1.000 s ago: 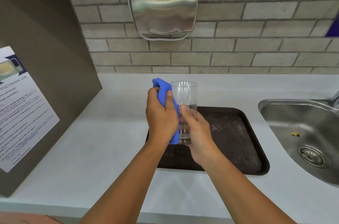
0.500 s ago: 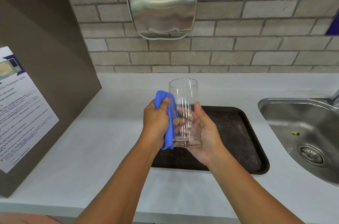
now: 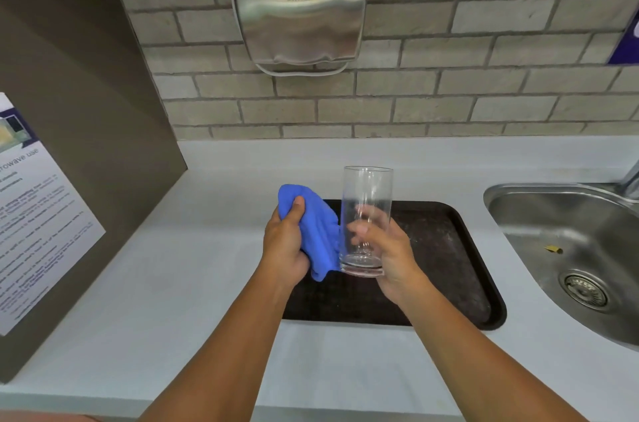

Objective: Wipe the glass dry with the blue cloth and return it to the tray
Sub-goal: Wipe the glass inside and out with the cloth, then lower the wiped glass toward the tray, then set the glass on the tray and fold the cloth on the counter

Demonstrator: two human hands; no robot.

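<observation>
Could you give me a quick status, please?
Left hand grips crumpled blue cloth against glass. Right hand holds clear tall glass upright above dark tray. Nothing obstructing.

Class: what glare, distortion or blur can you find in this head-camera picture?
Head view: wavy glare streaks the steel hand dryer; wide-angle distortion tilts the brick wall lines at the frame edges; print on the poster is smeared; the glass shows pale reflections, and the right hand appears through it.
</observation>
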